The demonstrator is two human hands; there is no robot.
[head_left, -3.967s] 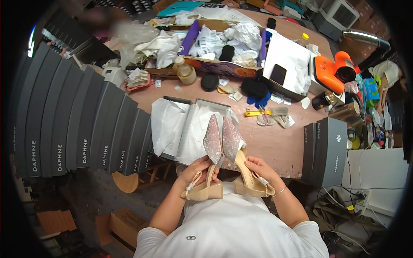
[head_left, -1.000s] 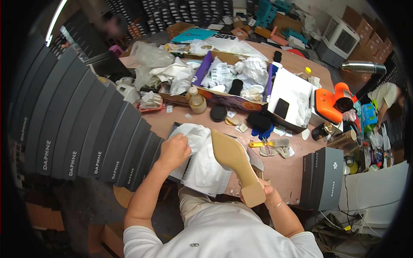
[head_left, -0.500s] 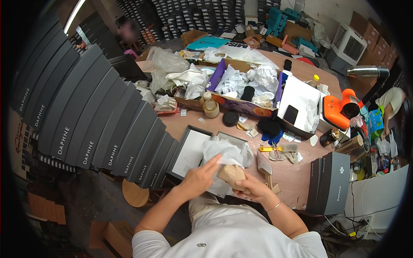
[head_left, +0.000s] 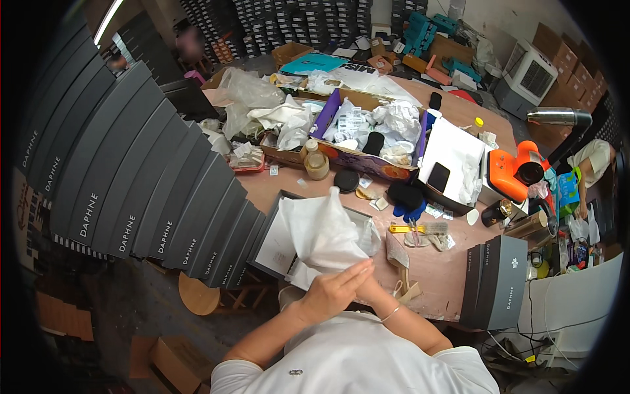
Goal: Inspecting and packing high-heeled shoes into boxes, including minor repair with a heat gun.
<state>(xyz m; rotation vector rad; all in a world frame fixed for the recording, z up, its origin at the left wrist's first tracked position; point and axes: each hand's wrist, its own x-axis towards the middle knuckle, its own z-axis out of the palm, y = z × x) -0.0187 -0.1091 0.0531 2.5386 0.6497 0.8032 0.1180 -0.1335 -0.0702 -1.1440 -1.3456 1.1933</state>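
White tissue paper (head_left: 320,233) stands up in a loose bundle over the open grey shoe box (head_left: 264,253). My left hand (head_left: 335,290) lies flat across the bundle's lower end, fingers straight and side by side. Behind it, my right hand (head_left: 371,289) holds the bundle from the right; its fingers are mostly hidden. The beige shoe from the earlier frame is covered by paper and hands now. A light heeled shoe (head_left: 396,251) rests on the table just right of my hands.
Tall stacks of grey shoe boxes (head_left: 141,171) rise on the left. A shorter stack (head_left: 502,282) stands at the right edge. Further back are a yellow-handled brush (head_left: 417,228), a bottle (head_left: 316,163), a purple-edged carton (head_left: 321,121) of crumpled paper and an orange device (head_left: 508,176).
The beige shoe in my right hand has gone out of sight behind tissue paper and my left hand. My left hand has moved right and down onto it, and the paper now stands higher.
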